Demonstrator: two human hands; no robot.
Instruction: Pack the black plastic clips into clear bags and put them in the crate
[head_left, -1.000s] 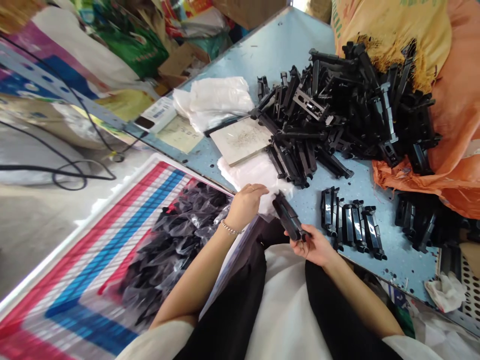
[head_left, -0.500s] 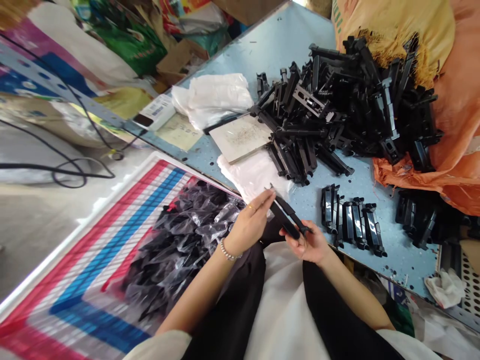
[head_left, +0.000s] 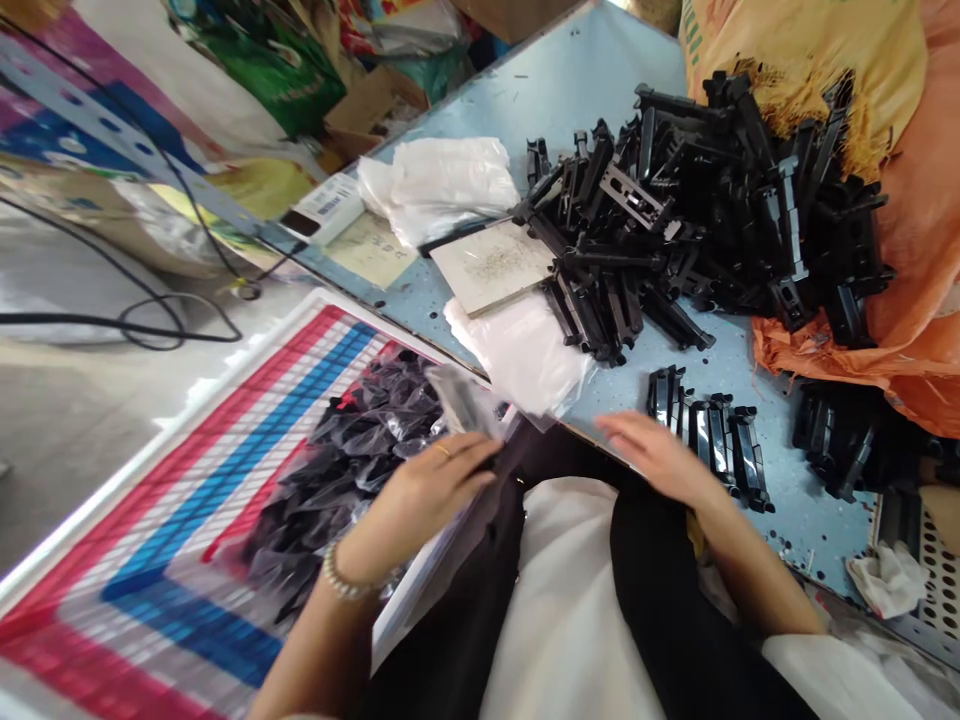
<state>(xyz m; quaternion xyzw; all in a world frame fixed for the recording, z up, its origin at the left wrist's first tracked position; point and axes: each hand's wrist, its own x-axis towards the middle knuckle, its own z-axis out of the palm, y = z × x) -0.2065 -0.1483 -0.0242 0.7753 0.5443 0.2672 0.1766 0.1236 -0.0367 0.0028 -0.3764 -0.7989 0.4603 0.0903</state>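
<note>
My left hand, with a ring and a beaded bracelet, is over the right edge of the crate. Its fingers are stretched out and no part shows in them. Just beyond them is a blurred piece in a clear bag, above the heap of bagged black parts; whether my fingers touch it I cannot tell. At the table's front edge hovers my right hand, open, fingers extended. It is nearest to a row of black plastic parts and the flat clear bags.
A large pile of loose black parts covers the back right of the blue table, against an orange sack. A pale square board lies beside more folded bags. A crumpled white glove is at the right corner.
The black part held between both hands has left them. My left hand has moved left and down to the crate; my right hand has moved right and opened.
</note>
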